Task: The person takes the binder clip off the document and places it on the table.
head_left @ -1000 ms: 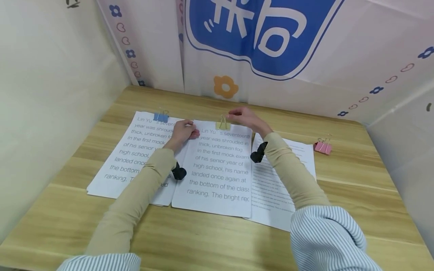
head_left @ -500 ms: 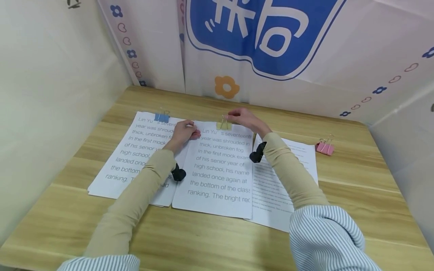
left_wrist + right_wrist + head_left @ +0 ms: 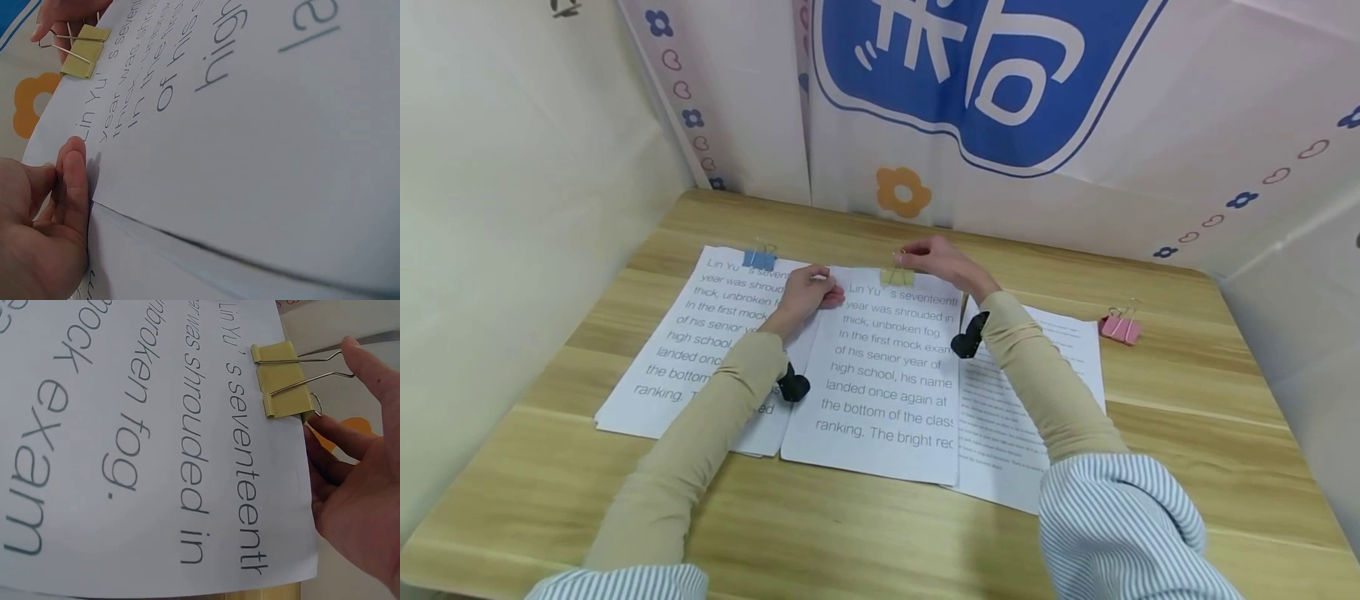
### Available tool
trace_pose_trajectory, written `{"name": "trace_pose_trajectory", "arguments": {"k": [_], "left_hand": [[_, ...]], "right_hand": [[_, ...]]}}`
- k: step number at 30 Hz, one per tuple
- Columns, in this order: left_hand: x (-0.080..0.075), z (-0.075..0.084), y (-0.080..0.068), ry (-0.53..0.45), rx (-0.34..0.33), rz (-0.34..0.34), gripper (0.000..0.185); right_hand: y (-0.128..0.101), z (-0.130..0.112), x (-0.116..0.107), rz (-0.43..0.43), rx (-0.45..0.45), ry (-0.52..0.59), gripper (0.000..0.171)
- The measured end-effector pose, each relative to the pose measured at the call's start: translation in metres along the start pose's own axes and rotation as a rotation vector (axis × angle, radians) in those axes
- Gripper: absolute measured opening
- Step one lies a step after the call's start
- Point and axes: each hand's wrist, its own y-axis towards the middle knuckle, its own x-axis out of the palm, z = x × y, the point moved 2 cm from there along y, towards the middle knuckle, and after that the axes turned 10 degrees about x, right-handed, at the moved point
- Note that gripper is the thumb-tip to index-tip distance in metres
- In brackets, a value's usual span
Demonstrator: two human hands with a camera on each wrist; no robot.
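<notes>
In the head view, the middle stack of printed sheets [image 3: 880,375] lies between two others. A yellow binder clip [image 3: 284,381] grips its top edge, with both wire handles standing up. My right hand [image 3: 943,260] holds this clip by the handles: the thumb is at the front one, the fingers reach behind the paper's edge. At the top left corner of the same stack is my left hand [image 3: 808,292]. Seen from the left wrist, its fingers [image 3: 75,181] are nearly straight against the paper, and the thumb is close beside them.
The left stack of sheets [image 3: 670,333] carries a blue binder clip [image 3: 760,260]. Partly under the middle stack and right forearm lies a small-print stack [image 3: 1000,425]. A pink binder clip [image 3: 1120,328] sits on the wooden table [image 3: 850,533]. A printed white backdrop [image 3: 737,100] rises behind.
The right hand has shifted slightly at the yellow clip, whose front handle now leans back toward the fingers. The left hand and the stacks keep their places; the view has drifted slightly.
</notes>
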Motion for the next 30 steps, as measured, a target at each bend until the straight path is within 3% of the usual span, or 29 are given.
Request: {"name": "trace_pose_trajectory", "arguments": {"k": [5, 15, 30], "left_hand": [[-0.0003, 0.0009, -0.0009, -0.001, 0.018, 0.000, 0.030], [-0.0009, 0.0007, -0.0020, 0.005, 0.023, 0.003, 0.029], [0.0007, -0.0009, 0.0001, 0.043, 0.010, 0.001, 0.029]], "right_hand": [[-0.0013, -0.0018, -0.0016, -0.010, -0.001, 0.007, 0.055], [-0.0039, -0.0051, 0.0001, 0.060, 0.051, 0.010, 0.050], [-0.0025, 0.0000, 0.0010, 0.099, -0.007, 0.037, 0.050]]}}
